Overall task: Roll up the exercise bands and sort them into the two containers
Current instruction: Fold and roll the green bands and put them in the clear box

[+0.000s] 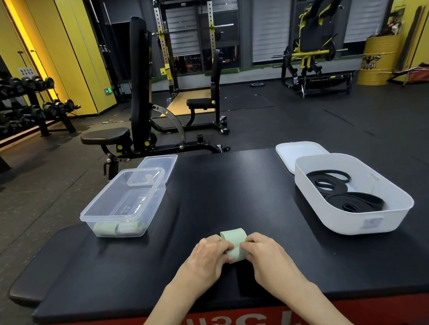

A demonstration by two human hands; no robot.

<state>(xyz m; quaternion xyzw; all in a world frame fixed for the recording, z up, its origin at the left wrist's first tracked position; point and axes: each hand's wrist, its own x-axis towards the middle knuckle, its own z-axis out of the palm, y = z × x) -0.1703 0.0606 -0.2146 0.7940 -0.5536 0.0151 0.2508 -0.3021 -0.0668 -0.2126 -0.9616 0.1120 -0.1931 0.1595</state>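
Surface: black platform (224, 192), padded top over a red side.
Band in hand: green band (234, 241), at the middle of the front edge, far end curled up into a loop, near end under the fingers.
Left hand (211, 256): fingers curled, pinching the band's left edge.
Right hand (265, 253): fingers curled onto the band's right edge; thumb hidden.
Clear container (109, 218): towards the left edge, green rolls (118, 228) lying against its near wall; clear lid (160, 164) behind it.
White container (343, 225): at the right edge, holding coiled black bands (351, 199); white lid (298, 152) behind it.
Step judged: rolling the green band; its sorting is not yet done.
Method advised: hold both edges level so the roll does not cone; roll tight against the platform; pinch the tail until it is set beside the green rolls.
Risk judged: a loose grip lets the band spring open.
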